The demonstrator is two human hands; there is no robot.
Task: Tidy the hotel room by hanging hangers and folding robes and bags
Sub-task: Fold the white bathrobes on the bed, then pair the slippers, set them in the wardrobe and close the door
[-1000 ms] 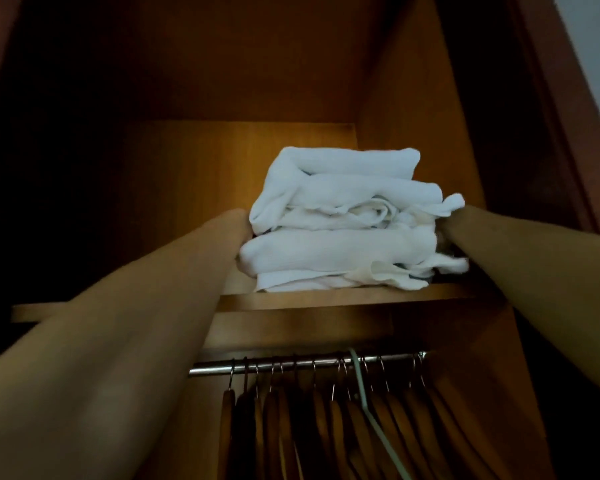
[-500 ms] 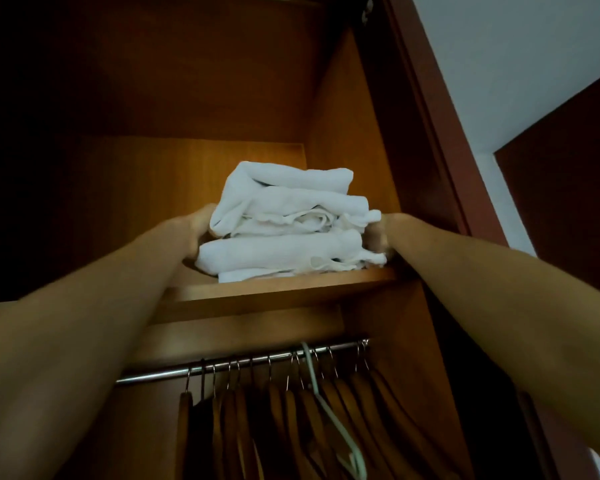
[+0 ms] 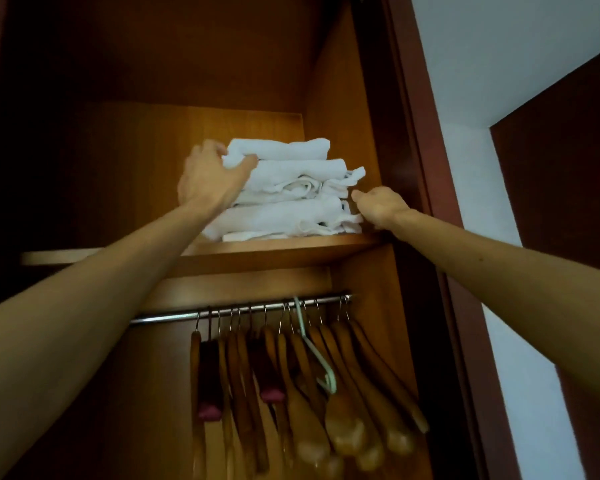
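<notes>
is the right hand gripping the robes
No, the right hand hangs loosely curled just right of the robes, holding nothing.

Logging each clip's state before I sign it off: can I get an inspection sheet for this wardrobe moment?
Surface: wooden shelf inside the wardrobe, lit from above.
Job's things: stack of folded white robes lies on the shelf near its right wall; wooden hangers hang on the rail below, with one pale wire hanger among them.
Clutter: nothing seen.
Hands: left hand rests on the stack's upper left side, thumb on the top fold; right hand sits at the stack's right edge, fingers loosely curled, whether touching cannot be told.
Cables: nothing seen.
Surroundings: dark red wardrobe frame, white wall to the right.
</notes>
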